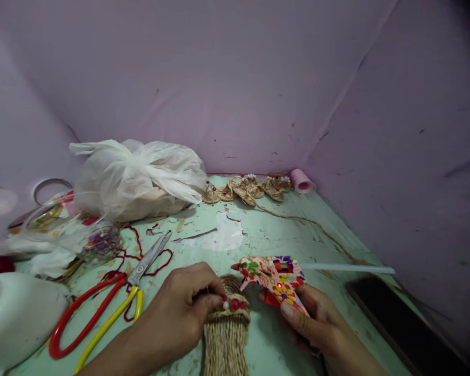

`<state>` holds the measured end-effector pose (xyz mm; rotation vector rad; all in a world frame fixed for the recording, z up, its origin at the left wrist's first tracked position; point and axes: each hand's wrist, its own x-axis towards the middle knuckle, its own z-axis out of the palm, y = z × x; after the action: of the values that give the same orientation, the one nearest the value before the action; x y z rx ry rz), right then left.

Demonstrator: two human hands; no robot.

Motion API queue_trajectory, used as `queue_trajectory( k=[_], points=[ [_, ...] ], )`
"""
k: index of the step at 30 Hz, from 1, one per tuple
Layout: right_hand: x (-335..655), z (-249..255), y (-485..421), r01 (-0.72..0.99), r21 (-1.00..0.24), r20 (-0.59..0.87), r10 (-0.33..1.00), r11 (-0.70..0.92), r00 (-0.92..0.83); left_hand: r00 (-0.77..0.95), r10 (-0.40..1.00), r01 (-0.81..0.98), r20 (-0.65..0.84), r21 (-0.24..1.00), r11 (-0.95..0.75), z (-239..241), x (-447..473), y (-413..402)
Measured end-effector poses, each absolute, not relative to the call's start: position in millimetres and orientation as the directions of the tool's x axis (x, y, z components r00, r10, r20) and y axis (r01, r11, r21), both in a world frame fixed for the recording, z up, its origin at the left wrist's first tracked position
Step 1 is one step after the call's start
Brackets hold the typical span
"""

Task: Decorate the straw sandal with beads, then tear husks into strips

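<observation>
My left hand (pixel 180 310) is closed in a pinch on a small white bead at the top of a woven jute piece (pixel 225 334) that lies on the green table (pixel 266 235). Red beads sit on the jute band beside the white one. My right hand (pixel 317 324) grips a flower-patterned hot glue gun (pixel 274 277), its nozzle pointing left, just above the jute piece. A clear glue stick (pixel 348 269) juts out of the gun's back to the right.
Red and yellow scissors (pixel 113 300) lie to the left with red thread (pixel 141 256). Behind them are a white plastic bag (pixel 137 177), a bead jar (pixel 102 244) and a white container (pixel 15 313). Jute ornaments (pixel 250 189) and a pink spool (pixel 301 181) are at the back. A dark phone (pixel 399 324) lies right.
</observation>
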<state>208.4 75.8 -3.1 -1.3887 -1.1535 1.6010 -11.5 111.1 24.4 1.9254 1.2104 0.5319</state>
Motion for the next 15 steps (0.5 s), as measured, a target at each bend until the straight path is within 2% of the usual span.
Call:
queue_trajectory(
  k=[4,10,15],
  points=[
    [209.1,-4.1,76.1,0.052,-0.937,-0.349,0.923,-0.345,-0.164,0.399,0.917,0.583,-0.034,0.781,-0.225,25.4,-12.9,113.6],
    [209.2,-5.2,76.5,0.038,-0.94,-0.341,0.926,-0.339,-0.161,0.345,0.932,0.579,-0.115,0.807,-0.115,25.7,-6.5,112.9],
    [208.4,-5.3,75.1,0.04,-0.941,-0.337,0.924,-0.336,-0.18,0.337,0.934,0.583,-0.12,0.805,-0.107,24.0,-1.0,112.9]
  ],
)
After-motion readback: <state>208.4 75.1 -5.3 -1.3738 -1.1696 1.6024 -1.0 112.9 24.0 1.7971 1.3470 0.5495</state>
